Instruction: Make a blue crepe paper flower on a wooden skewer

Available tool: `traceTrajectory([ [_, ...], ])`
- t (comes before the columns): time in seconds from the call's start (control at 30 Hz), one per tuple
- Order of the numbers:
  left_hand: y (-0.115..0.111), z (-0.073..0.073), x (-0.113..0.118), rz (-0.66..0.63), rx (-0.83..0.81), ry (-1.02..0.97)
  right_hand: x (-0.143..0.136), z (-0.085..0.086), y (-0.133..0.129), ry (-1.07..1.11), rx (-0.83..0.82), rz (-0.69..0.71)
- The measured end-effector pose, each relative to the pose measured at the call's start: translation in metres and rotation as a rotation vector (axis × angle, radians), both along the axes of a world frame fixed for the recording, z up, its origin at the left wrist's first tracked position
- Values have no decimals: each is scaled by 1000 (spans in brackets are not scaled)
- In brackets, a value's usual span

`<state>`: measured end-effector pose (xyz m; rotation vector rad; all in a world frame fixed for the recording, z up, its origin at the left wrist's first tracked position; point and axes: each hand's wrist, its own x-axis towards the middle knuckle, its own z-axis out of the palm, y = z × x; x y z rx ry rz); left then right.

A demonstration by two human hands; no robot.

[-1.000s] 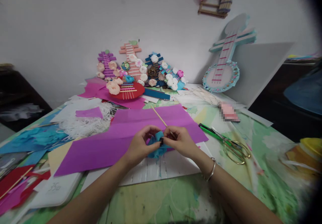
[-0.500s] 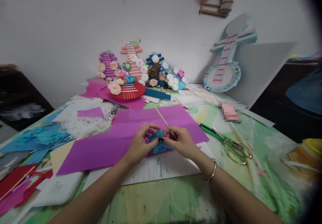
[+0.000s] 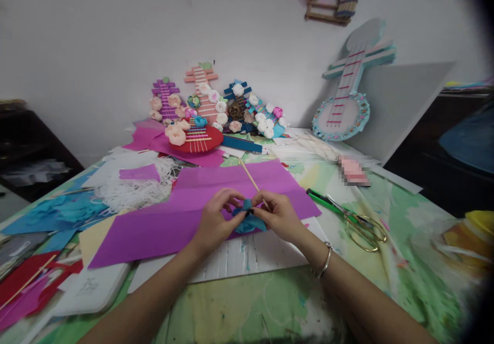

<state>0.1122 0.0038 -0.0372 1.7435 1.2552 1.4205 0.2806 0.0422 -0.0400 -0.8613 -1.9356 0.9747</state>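
Both hands meet over the middle of the table around a blue crepe-paper flower [image 3: 249,222]. My left hand [image 3: 222,215] is closed, thumb and fingertips pinching the flower from the left. My right hand [image 3: 278,214] pinches its right side and also has a thin wooden stick [image 3: 249,174] between its fingers, slanting up and away. Beneath the hands lies a large purple paper sheet [image 3: 162,230], partly over a white board [image 3: 231,264] with glossy streaks on it. Fingers cover part of the flower.
Gold-handled scissors [image 3: 363,230] and a green cutter [image 3: 328,202] lie to the right. On the left are shredded white paper [image 3: 135,189], blue paper pieces [image 3: 62,210] and a white device [image 3: 92,287]. Flower-decorated paper instruments [image 3: 196,138] stand along the wall.
The blue flower has turned slightly in my fingers, and its petals spread differently. Both hands have shifted a little to the right. The stick's far end has moved slightly right.
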Motion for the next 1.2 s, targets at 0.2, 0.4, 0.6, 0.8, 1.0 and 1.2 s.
traceTrajectory([
  [0.2,0,1,-2,-85,34,44,1,2,0,38,-2,15],
  [0.4,0,2,-2,-74,48,88,0,-2,1,89,-9,36],
  [0.6,2,1,-2,-34,59,114,0,-7,5,127,-7,48],
  [0.8,4,-6,-6,47,179,225,1,-6,5,7,146,-74],
  [1.0,5,-11,-7,72,233,196,0,-4,2,-34,217,-59],
  [1.2,4,-10,-8,115,325,197,0,-4,2,-22,207,-67],
])
